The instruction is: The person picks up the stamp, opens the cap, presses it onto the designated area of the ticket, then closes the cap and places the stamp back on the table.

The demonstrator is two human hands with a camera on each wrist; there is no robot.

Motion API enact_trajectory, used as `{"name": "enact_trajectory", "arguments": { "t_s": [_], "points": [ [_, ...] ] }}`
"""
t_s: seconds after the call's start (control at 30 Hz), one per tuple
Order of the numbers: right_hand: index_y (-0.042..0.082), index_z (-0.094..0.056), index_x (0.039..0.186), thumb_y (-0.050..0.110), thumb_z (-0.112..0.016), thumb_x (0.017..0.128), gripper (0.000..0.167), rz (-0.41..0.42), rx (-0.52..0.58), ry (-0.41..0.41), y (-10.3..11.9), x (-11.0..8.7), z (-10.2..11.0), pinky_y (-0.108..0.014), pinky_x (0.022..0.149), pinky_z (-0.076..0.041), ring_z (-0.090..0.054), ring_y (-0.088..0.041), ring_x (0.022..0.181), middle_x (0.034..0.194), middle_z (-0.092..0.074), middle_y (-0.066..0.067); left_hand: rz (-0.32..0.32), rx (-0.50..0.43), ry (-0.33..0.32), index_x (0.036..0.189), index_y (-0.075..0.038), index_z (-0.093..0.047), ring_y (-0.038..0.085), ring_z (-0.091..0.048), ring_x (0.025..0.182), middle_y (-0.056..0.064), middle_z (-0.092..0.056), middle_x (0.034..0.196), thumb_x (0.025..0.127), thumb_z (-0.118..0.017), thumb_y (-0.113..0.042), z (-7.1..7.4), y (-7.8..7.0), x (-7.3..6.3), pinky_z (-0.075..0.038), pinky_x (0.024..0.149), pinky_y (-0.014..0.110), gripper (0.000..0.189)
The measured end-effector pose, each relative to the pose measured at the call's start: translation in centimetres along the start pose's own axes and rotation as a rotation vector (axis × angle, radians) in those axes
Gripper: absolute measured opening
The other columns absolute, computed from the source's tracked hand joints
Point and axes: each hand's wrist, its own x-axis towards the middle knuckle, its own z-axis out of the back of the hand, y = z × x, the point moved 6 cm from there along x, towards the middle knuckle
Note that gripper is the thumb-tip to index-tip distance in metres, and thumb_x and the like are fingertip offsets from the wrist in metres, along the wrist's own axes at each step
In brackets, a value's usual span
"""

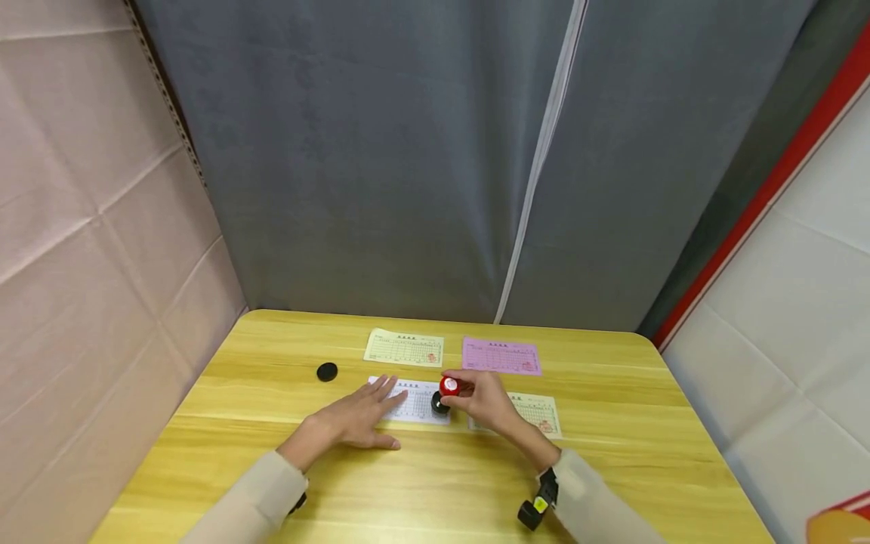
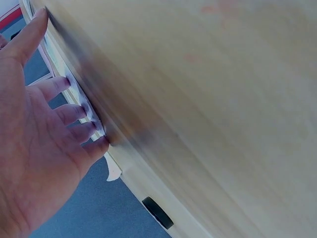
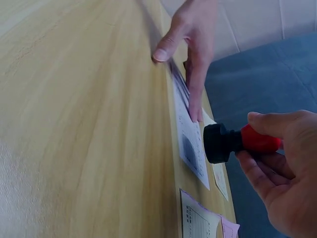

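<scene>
- Nearest: light sleeves [image 1: 254,499] reach over the wood-grain worktop [image 1: 435,491]; a black device [image 1: 532,514] is strapped at the right wrist.
- Left hand [image 1: 360,417]: flat, fingers straight and spread, grasping nothing; fingers rest on the left part of the white slip [image 1: 418,404], thumb off the paper.
- Right hand [image 1: 484,397]: thumb and fingers pinch the red handle of a stamp [image 1: 448,387].
- Stamp: above the white slip's right end, black base facing the paper; the right wrist view shows base and paper apart.
- Step in hand, as judged: positioning the stamp over the slip's corner. Whether that corner bears a mark cannot be told.
- Next move, as judged: calls for a level base and a straight downward press, slip kept pinned.
- Right of it: a cream slip [image 1: 540,412], partly under the right wrist, red mark at its corner.
- Farther: a black disc [image 1: 327,372], possibly a cap; then a yellowish slip [image 1: 404,349] and a purple slip [image 1: 501,357], both red-marked.
- Farthest: a grey curtain [image 1: 374,151].
</scene>
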Motion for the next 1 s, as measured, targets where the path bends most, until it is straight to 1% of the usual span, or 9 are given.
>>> {"name": "enact_trajectory", "arguments": {
  "t_s": [0.17,0.4,0.57,0.8,1.0],
  "points": [
    [-0.01,-0.072,0.126,-0.002,-0.088,0.083,0.046,0.055,-0.04,0.035,0.4,0.2,-0.8,-0.02,0.074,-0.063,-0.079,-0.026,0.09,0.115,-0.077,-0.024,0.005,-0.001,0.007,0.169,-0.014,-0.029,0.038,-0.011,0.163,0.018,-0.008,0.176,0.097,-0.062,-0.069,0.1,0.0,0.1,-0.019,0.131,0.054,0.096],
    [-0.009,-0.074,0.124,0.001,-0.088,0.084,0.044,0.105,-0.133,0.059,0.6,0.2,-1.7,-0.018,0.075,-0.061,-0.078,-0.022,0.09,0.115,-0.078,-0.021,0.007,-0.016,0.008,0.168,-0.013,-0.031,0.038,-0.011,0.163,0.019,-0.009,0.176,0.097,-0.063,-0.068,0.2,-0.2,0.1,-0.019,0.131,0.054,0.095],
    [-0.008,-0.074,0.125,0.003,-0.088,0.085,0.044,0.109,-0.168,0.068,0.5,0.2,-2.0,-0.015,0.074,-0.06,-0.078,-0.02,0.089,0.115,-0.078,-0.021,0.004,-0.01,0.004,0.168,-0.013,-0.031,0.039,-0.012,0.163,0.02,-0.009,0.176,0.097,-0.063,-0.068,0.1,-0.2,0.0,-0.019,0.131,0.055,0.096],
    [-0.01,-0.072,0.126,0.003,-0.087,0.086,0.044,0.115,-0.192,0.078,0.6,0.3,-2.0,-0.016,0.074,-0.06,-0.079,-0.021,0.09,0.113,-0.078,-0.021,0.003,-0.015,0.003,0.168,-0.013,-0.03,0.039,-0.011,0.163,0.02,-0.008,0.176,0.097,-0.062,-0.069,0.0,-0.1,0.1,-0.018,0.131,0.055,0.096],
    [-0.009,-0.073,0.126,0.006,-0.087,0.087,0.044,0.124,-0.265,0.104,0.7,0.5,-2.3,-0.016,0.073,-0.06,-0.077,-0.019,0.089,0.11,-0.079,-0.019,0.009,-0.019,0.003,0.168,-0.013,-0.03,0.038,-0.011,0.163,0.019,-0.009,0.176,0.097,-0.062,-0.069,0.0,0.0,0.1,-0.018,0.131,0.055,0.096]
  ]
}}
